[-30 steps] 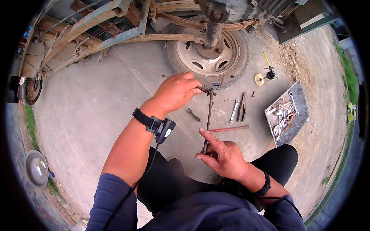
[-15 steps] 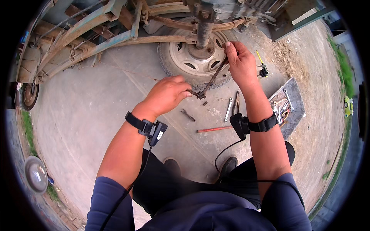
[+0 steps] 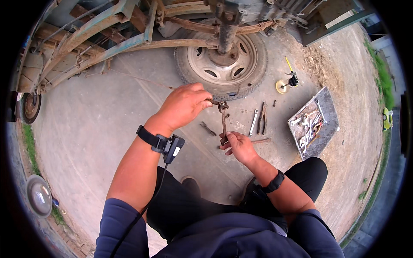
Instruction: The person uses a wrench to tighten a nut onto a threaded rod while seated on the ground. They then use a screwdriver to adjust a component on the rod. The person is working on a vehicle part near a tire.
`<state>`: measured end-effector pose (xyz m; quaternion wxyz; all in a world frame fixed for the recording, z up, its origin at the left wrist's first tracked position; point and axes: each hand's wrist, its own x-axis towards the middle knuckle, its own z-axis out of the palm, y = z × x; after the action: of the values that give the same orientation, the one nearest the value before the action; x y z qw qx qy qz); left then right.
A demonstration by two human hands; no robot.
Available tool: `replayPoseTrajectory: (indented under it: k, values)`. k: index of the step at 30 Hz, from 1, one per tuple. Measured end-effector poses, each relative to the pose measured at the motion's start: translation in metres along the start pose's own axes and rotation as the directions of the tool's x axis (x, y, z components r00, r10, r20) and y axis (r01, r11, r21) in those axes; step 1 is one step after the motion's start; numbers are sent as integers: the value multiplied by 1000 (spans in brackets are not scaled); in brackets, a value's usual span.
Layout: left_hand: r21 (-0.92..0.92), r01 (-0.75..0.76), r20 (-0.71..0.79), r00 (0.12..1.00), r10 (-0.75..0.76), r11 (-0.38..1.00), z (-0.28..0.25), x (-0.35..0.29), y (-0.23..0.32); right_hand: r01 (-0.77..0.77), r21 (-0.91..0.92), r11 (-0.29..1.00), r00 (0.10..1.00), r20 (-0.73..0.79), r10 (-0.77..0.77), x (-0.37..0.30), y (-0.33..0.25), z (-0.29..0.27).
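Note:
My left hand (image 3: 183, 105) pinches the ridged, rusty rod end (image 3: 216, 102), which looks threaded. From behind that hand a thin line, rod or cable, runs off to the far left beneath the frame. A rusty wrench (image 3: 223, 122) has its head at the nut-like piece on the rod end, its handle pointing toward me. My right hand (image 3: 241, 148) is closed on the handle's near end, above a red-brown bar (image 3: 260, 140) on the concrete. Just beyond both hands lies the wheel (image 3: 185, 69) under the axle.
Pliers (image 3: 262, 118), a silver spanner (image 3: 254, 123) and a small dark tool (image 3: 208, 128) lie on the ground. A metal tray (image 3: 329, 122) of tools sits at right, near an oil can (image 3: 282, 87). The rusty vehicle frame (image 3: 116, 49) hangs overhead at far left.
My right hand has swung the wrench from pointing away over the wheel to pointing back toward me. My left hand has stayed nearly in place on the rod end.

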<state>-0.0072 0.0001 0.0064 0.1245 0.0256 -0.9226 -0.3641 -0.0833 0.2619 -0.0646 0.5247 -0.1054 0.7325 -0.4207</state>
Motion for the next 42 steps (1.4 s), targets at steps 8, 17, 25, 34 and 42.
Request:
replayPoseTrajectory:
  k: [8, 17, 25, 34, 42]
  values:
    - [13, 2, -13, 1000, -2, 1000, 1, 3, -2, -14, 164, 986, 924, 378, -50, -68, -49, 34]
    - [-1, 14, -10, 1000, -14, 1000, -2, 2, -2, -178, 430, 885, 886, 462, -46, -91, -101, 46]
    - [10, 13, -11, 1000, -13, 1000, -2, 2, 0, -210, 592, 778, 887, 450, -104, -95, -135, 51]
    - [12, 18, 22, 1000, -18, 1000, 1, 1, -1, -249, 628, 737, 904, 423, -55, -91, -140, 65]
    - [32, -11, 22, 1000, 11, 999, 1, 0, -2, -323, 537, 779, 883, 467, 45, -84, -127, 65]
